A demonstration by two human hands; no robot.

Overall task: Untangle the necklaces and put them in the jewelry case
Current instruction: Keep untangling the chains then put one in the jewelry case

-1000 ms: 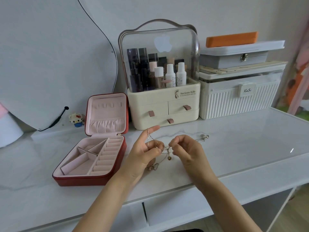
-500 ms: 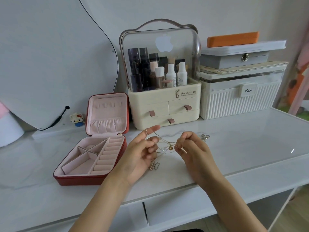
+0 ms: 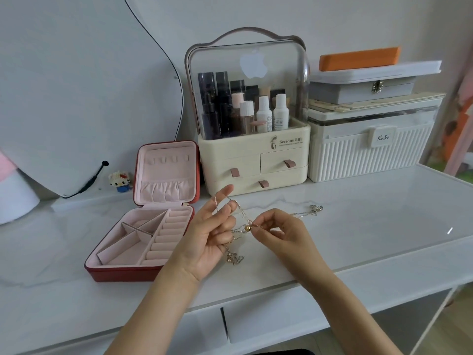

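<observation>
A: Where are the necklaces [image 3: 240, 226]?

B: Tangled together, held above the desk [image 3: 358, 226] between both hands, just right of the case [image 3: 143, 242]. 1 gold bead sits where the chains cross, and a small cluster of pendants hangs below the left hand [image 3: 207, 239].

A: How do the fingers lie?

B: The left hand is palm up, fingers spread and loosely bent, with chains looped over them. The right hand [image 3: 286, 234] pinches a chain at the bead between thumb and forefinger.

A: And the case?

B: Open on the desk, lid upright, its pink compartments holding nothing I can see. A silver strand trails right along the desk. Behind stands a cosmetics organizer [image 3: 253, 160].
</observation>
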